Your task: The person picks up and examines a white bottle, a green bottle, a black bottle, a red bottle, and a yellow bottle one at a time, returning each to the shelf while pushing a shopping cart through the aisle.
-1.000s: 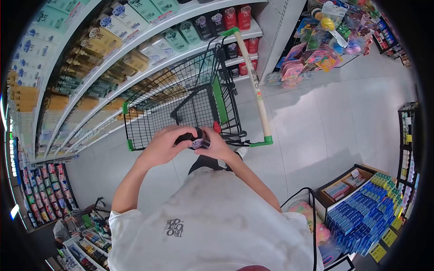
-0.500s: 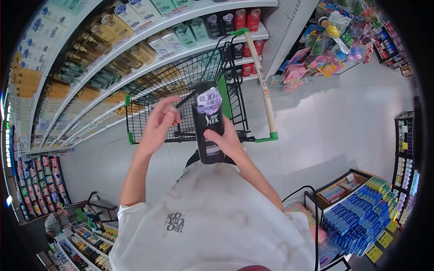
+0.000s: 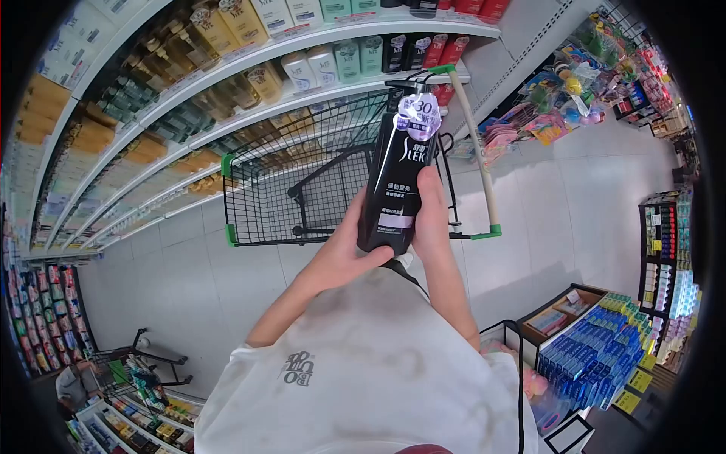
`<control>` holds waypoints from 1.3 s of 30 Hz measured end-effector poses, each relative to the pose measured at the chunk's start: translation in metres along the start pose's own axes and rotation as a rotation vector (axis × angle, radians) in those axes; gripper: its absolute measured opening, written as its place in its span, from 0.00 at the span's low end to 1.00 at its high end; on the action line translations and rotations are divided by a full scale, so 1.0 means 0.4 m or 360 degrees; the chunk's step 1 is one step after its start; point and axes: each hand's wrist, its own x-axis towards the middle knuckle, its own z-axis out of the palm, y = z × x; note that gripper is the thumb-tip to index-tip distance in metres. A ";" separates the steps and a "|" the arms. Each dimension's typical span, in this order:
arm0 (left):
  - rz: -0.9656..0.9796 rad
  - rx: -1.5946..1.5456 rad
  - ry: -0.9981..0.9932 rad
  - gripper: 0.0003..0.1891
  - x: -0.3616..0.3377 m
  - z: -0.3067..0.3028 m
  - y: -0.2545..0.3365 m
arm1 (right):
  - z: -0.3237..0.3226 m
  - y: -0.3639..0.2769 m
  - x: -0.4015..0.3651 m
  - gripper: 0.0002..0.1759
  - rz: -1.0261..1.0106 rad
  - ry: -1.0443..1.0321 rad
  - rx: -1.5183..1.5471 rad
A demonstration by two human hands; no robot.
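The left hand (image 3: 340,261) and right hand (image 3: 432,219) together grip the black SLEK pump bottle (image 3: 392,181), label visible, off the shelf (image 3: 454,28) and not deposited in the shopping cart (image 3: 475,136).

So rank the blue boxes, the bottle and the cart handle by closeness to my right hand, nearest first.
1. Black bottle, against your right hand.
2. Cart handle, beyond it, upper right.
3. Blue boxes, farther off, lower right.

bright, fisheye-curved view with black corners and soft floor shadows.
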 end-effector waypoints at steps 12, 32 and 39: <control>0.0041 -0.0265 0.0092 0.50 -0.096 -0.215 -0.021 | 0.230 0.065 0.002 0.33 -0.0165 -0.0270 -0.0498; 0.0064 -0.0522 -0.0071 0.51 -0.055 -0.163 -0.017 | 0.091 -0.041 0.071 0.15 -0.0874 0.0406 -0.1089; -0.0092 -0.0393 -0.0044 0.44 0.015 -0.070 -0.032 | 0.098 -0.134 -0.041 0.25 -0.1476 -0.0928 -0.2144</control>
